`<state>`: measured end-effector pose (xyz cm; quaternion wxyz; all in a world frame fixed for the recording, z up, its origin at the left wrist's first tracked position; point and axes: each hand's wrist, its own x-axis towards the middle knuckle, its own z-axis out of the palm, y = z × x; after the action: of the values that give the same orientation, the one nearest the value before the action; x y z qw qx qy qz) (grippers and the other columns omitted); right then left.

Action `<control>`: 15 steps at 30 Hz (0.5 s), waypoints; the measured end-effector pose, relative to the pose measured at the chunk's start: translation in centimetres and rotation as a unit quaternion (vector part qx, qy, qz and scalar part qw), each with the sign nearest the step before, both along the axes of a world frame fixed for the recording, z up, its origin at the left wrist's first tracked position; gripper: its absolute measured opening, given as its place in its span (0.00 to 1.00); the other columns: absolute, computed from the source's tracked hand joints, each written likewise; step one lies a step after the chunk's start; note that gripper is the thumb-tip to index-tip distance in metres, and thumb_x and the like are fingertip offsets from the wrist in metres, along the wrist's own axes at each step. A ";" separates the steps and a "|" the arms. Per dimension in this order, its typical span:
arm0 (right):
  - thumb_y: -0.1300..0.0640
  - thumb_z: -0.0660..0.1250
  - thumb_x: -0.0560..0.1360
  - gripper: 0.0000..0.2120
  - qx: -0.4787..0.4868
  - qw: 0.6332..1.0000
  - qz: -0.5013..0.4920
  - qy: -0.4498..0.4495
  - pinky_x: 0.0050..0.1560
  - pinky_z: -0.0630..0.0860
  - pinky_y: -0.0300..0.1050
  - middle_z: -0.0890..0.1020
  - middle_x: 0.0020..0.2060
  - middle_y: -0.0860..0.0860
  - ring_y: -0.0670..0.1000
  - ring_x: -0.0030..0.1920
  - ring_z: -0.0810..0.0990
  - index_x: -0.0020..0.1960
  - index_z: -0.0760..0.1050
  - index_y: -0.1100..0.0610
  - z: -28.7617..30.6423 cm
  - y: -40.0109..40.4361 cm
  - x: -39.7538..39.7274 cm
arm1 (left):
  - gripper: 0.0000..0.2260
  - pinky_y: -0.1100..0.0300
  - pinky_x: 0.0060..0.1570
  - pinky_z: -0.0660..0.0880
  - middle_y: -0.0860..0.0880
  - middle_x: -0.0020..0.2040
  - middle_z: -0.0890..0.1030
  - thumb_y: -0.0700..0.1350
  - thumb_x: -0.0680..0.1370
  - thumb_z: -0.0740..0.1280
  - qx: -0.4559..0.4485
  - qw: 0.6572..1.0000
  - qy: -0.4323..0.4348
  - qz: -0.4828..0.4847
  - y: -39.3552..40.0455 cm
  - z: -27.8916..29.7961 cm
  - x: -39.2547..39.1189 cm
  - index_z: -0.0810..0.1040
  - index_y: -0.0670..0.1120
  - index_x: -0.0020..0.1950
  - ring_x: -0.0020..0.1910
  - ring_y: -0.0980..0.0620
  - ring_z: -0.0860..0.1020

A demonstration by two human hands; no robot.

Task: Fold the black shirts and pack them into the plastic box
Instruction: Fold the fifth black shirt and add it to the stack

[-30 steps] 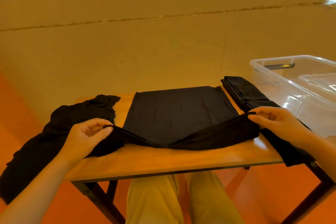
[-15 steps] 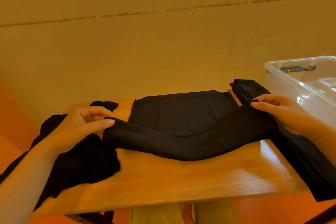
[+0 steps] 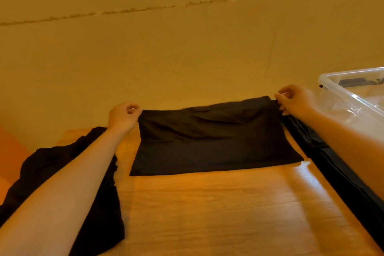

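Observation:
A black shirt (image 3: 214, 141) lies folded in half on the wooden table (image 3: 218, 210), its folded edge toward me. My left hand (image 3: 123, 117) pinches its far left corner. My right hand (image 3: 295, 100) pinches its far right corner. Both hands are at the table's far side, holding the upper layer down over the lower one. A clear plastic box (image 3: 353, 97) stands at the right, just beyond my right hand.
A crumpled black shirt (image 3: 68, 183) lies at the table's left, partly under my left forearm and hanging off the edge. A folded black garment (image 3: 332, 164) runs along the right edge. A tan wall (image 3: 187, 48) rises close behind the table.
Both hands carried the shirt's near edge away from me and over to the far edge, folding the shirt in half. The view tilted down and closer to the table.

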<state>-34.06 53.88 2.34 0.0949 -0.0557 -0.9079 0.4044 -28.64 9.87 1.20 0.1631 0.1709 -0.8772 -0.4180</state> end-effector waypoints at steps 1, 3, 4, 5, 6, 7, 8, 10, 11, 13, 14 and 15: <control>0.53 0.65 0.78 0.16 0.065 0.998 0.003 0.014 0.45 0.75 0.44 0.80 0.48 0.54 0.53 0.45 0.80 0.61 0.73 0.60 -0.7 -0.5 -0.3 | 0.13 0.56 0.47 0.74 0.44 0.56 0.80 0.48 0.79 0.66 -0.052 0.999 -0.011 0.003 0.0 -0.9 -0.6 0.76 0.44 0.61 0.50 0.49 0.78; 0.54 0.65 0.78 0.16 0.162 0.983 0.057 0.061 0.52 0.74 0.46 0.78 0.56 0.56 0.54 0.52 0.78 0.63 0.73 0.60 -2.2 -1.6 0.1 | 0.18 0.52 0.56 0.73 0.45 0.63 0.76 0.50 0.80 0.64 -0.157 0.987 -0.017 -0.014 0.6 -2.6 -0.8 0.72 0.44 0.68 0.60 0.46 0.75; 0.54 0.65 0.78 0.16 0.192 0.973 0.098 0.085 0.53 0.74 0.47 0.77 0.58 0.56 0.55 0.54 0.78 0.62 0.73 0.60 -2.8 -2.2 0.8 | 0.20 0.50 0.61 0.71 0.44 0.66 0.74 0.51 0.80 0.63 -0.208 0.977 -0.007 -0.041 1.1 -3.3 -0.5 0.70 0.44 0.70 0.64 0.45 0.73; 0.53 0.65 0.78 0.16 0.211 0.962 0.140 0.099 0.54 0.74 0.48 0.76 0.59 0.55 0.55 0.56 0.77 0.62 0.74 0.60 -3.5 -2.7 1.5 | 0.21 0.50 0.66 0.68 0.45 0.69 0.72 0.52 0.81 0.62 -0.253 0.964 0.004 -0.081 1.7 -3.9 0.1 0.70 0.44 0.71 0.67 0.45 0.71; 0.52 0.64 0.78 0.16 0.226 0.953 0.176 0.097 0.56 0.74 0.49 0.75 0.61 0.55 0.55 0.58 0.76 0.63 0.74 0.59 -4.0 -3.2 2.3 | 0.23 0.51 0.69 0.63 0.46 0.71 0.70 0.55 0.81 0.60 -0.283 0.951 0.007 -0.126 2.3 -4.4 1.0 0.69 0.46 0.72 0.70 0.46 0.67; 0.50 0.63 0.78 0.19 0.237 0.946 0.204 0.084 0.60 0.72 0.48 0.74 0.64 0.53 0.55 0.62 0.74 0.65 0.73 0.57 -4.6 -3.7 3.1 | 0.25 0.52 0.72 0.58 0.48 0.74 0.67 0.59 0.80 0.58 -0.306 0.937 0.001 -0.168 2.9 -4.8 2.1 0.67 0.48 0.73 0.73 0.48 0.63; 0.47 0.62 0.78 0.22 0.250 0.939 0.225 0.065 0.65 0.69 0.48 0.70 0.69 0.52 0.53 0.67 0.70 0.68 0.70 0.55 -5.1 -4.2 4.0 | 0.27 0.53 0.74 0.53 0.51 0.76 0.63 0.63 0.79 0.55 -0.321 0.925 -0.011 -0.203 3.4 -5.3 3.2 0.64 0.51 0.75 0.75 0.51 0.59; 0.41 0.57 0.78 0.28 0.279 0.923 0.265 0.033 0.73 0.58 0.46 0.60 0.75 0.48 0.50 0.74 0.59 0.74 0.62 0.51 -5.9 -4.9 5.6 | 0.34 0.56 0.75 0.44 0.57 0.78 0.53 0.70 0.75 0.45 -0.333 0.908 -0.047 -0.250 4.1 -6.1 5.3 0.57 0.56 0.77 0.77 0.58 0.48; 0.36 0.51 0.77 0.31 0.287 0.916 0.279 0.011 0.75 0.51 0.46 0.54 0.77 0.46 0.48 0.76 0.53 0.76 0.57 0.49 -6.3 -5.1 6.3 | 0.37 0.57 0.75 0.40 0.58 0.78 0.48 0.73 0.72 0.40 -0.337 0.902 -0.074 -0.258 4.1 -6.5 6.2 0.53 0.57 0.78 0.77 0.59 0.43; 0.27 0.37 0.71 0.39 0.307 0.906 0.288 -0.038 0.75 0.41 0.47 0.45 0.77 0.43 0.46 0.76 0.42 0.77 0.47 0.44 -7.1 -5.0 7.4 | 0.40 0.57 0.75 0.38 0.58 0.78 0.43 0.74 0.69 0.35 -0.347 0.895 -0.127 -0.251 3.7 -7.1 7.5 0.46 0.58 0.78 0.76 0.60 0.39; 0.24 0.31 0.66 0.43 0.319 0.903 0.283 -0.057 0.75 0.38 0.48 0.41 0.76 0.42 0.45 0.76 0.39 0.76 0.43 0.42 -7.4 -4.8 7.9 | 0.41 0.57 0.75 0.37 0.57 0.78 0.42 0.75 0.68 0.34 -0.351 0.893 -0.146 -0.242 3.5 -7.2 8.0 0.44 0.58 0.78 0.76 0.60 0.38; 0.24 0.27 0.63 0.44 0.331 0.899 0.279 -0.069 0.75 0.36 0.48 0.40 0.75 0.41 0.44 0.75 0.36 0.75 0.40 0.40 -7.6 -4.7 8.4 | 0.42 0.57 0.75 0.37 0.57 0.78 0.40 0.75 0.66 0.33 -0.355 0.890 -0.161 -0.236 3.4 -7.2 8.6 0.42 0.58 0.78 0.76 0.60 0.37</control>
<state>-25.70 49.18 -5.25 -0.0721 0.2065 -0.9720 0.0857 -20.07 13.28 -6.05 -0.0341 -0.0456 -0.9958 -0.0716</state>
